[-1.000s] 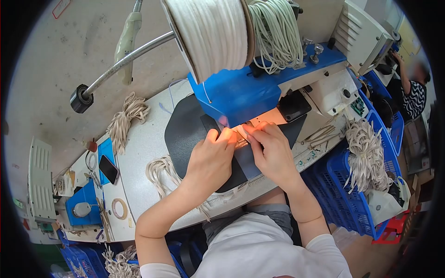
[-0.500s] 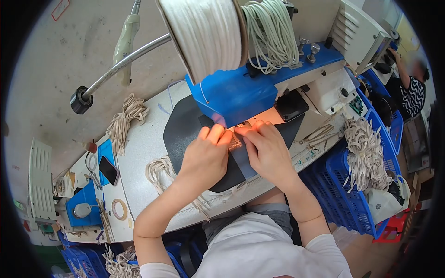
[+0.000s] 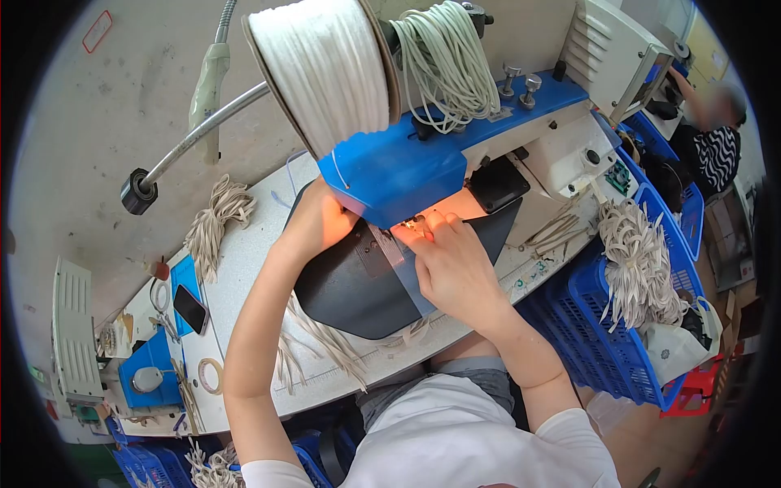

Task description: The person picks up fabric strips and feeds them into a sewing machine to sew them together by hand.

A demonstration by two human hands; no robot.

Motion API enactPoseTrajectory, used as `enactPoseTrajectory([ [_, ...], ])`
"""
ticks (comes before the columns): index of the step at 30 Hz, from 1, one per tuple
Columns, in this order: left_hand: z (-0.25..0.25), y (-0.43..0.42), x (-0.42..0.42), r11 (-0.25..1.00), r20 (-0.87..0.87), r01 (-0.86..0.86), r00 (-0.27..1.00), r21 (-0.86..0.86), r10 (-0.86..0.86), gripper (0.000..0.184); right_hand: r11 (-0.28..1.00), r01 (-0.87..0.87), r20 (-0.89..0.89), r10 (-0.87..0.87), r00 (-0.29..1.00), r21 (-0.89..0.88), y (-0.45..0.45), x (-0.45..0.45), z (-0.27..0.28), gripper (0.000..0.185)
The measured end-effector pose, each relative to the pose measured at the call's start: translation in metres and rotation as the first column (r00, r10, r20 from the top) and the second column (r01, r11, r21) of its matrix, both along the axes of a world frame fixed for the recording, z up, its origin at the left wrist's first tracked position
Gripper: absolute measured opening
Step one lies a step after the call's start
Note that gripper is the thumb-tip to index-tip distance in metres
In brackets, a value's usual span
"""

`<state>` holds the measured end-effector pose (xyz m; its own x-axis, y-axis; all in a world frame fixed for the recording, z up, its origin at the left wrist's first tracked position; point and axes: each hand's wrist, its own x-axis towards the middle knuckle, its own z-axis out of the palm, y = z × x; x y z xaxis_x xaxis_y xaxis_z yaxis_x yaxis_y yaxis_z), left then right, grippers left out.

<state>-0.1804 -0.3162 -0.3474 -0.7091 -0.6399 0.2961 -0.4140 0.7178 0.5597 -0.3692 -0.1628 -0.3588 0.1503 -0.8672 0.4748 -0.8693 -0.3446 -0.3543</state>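
A blue-and-white sewing machine (image 3: 399, 175) stands before me, a warm lamp glowing under its head. My right hand (image 3: 455, 264) is at the needle area, fingers curled and pressed together; what they hold, if anything, is too small and hidden to name. On the far left side of the head is my left hand (image 3: 320, 218), its fingers largely hidden behind the blue cover. Below both lies the black work plate (image 3: 350, 289) with a metal needle plate (image 3: 374, 256) set in it. White cord is wound on a large spool (image 3: 321, 73) above the head.
Pale green cord (image 3: 447, 65) hangs in a coil on the machine. Bundles of beige strips (image 3: 218, 224) lie on the table, near a phone (image 3: 190, 309) and a tape roll (image 3: 211, 376). Blue crates (image 3: 578, 325) stand at right, where another person (image 3: 716, 154) sits.
My left hand has moved from in front of the needle to the left and back, beside the machine head. My right hand stays near the needle. The view has shifted slightly.
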Motion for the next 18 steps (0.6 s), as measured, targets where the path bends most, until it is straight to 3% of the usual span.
enactPoseTrajectory([
  [7, -0.017, -0.019, 0.010, 0.934, -0.263, -0.026, 0.956, 0.356, 0.127, 0.031, 0.998, -0.022, 0.102, 0.028, 0.994, -0.059, -0.002, -0.004, -0.005, 0.033],
  [8, -0.014, -0.016, 0.011, 0.904, -0.332, -0.020, 0.927, 0.427, 0.177, 0.029, 0.999, -0.019, 0.132, 0.024, 0.991, -0.043, -0.001, -0.004, -0.004, 0.031],
  [10, -0.012, -0.003, 0.010, 0.778, -0.554, 0.062, 0.738, 0.626, 0.386, 0.023, 1.000, -0.013, 0.194, 0.015, 0.981, -0.011, 0.000, -0.005, -0.003, 0.026],
  [11, -0.007, 0.003, 0.016, 0.946, -0.460, -0.085, 0.858, 0.313, 0.230, 0.020, 1.000, -0.014, 0.210, 0.019, 0.978, -0.024, 0.000, -0.005, -0.003, 0.023],
  [12, 0.001, 0.010, 0.025, 0.987, -0.289, -0.148, 0.949, -0.063, 0.124, 0.017, 0.999, -0.015, 0.227, 0.023, 0.974, -0.037, 0.000, -0.005, -0.004, 0.020],
  [13, 0.007, 0.018, 0.032, 0.894, -0.075, -0.113, 0.993, -0.434, 0.090, 0.014, 0.999, -0.016, 0.244, 0.028, 0.969, -0.051, 0.000, -0.005, -0.004, 0.018],
  [18, 0.023, 0.064, 0.035, 0.916, -0.030, -0.032, 0.999, -0.400, 0.022, 0.010, 0.992, -0.127, 0.465, 0.107, 0.879, 0.011, 0.005, 0.001, 0.008, 0.013],
])
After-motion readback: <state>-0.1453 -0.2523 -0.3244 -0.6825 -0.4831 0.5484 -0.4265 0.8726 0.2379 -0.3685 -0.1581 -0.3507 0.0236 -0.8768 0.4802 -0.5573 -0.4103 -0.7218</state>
